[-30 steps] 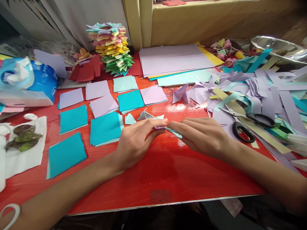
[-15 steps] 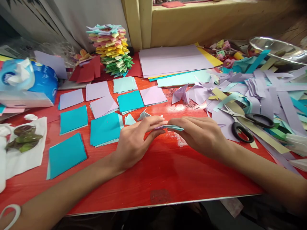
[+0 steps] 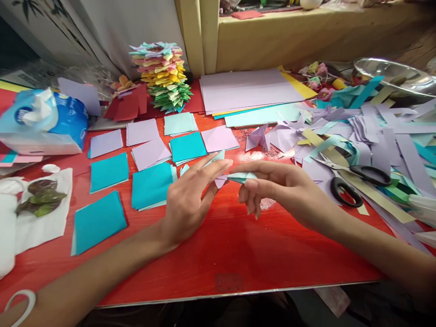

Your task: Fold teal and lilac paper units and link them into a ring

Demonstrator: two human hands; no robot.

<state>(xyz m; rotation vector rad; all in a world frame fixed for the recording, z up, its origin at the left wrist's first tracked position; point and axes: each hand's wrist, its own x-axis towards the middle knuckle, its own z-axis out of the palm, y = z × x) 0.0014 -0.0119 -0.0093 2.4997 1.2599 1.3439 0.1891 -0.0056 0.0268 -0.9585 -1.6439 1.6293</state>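
**Head view: both hands pinch one small folded paper over the red table**

Head view, body: the left hand (image 3: 189, 202) comes in from the near left, its fingers stretched almost straight and lying close together. Their tips close with the thumb on the left end of a folded paper (image 3: 238, 177). The paper is pale teal, with a lilac corner showing under the left fingertips.

The right hand (image 3: 284, 190) comes in from the near right. Its forefinger lies along the top of the paper and its thumb presses from below, so the right end is nipped between them. The other three fingers curl down toward the table (image 3: 238, 254); I cannot tell whether they touch it.

The folded paper sits between the two hands, near the middle of the table and lifted a little off it.

Just left of the left hand lie teal squares (image 3: 151, 185), with lilac squares (image 3: 150, 152) farther back. At the far edge stand a many-coloured stack (image 3: 165, 72) of folded pieces and large sheets (image 3: 245, 88).

To the right of the right hand, scissors (image 3: 357, 179) rest on a heap of strips (image 3: 381, 136), and a metal bowl (image 3: 391, 72) stands beyond. At the far left is a tissue pack (image 3: 44, 122), and nearer are leaves (image 3: 42, 197) on a white tissue.
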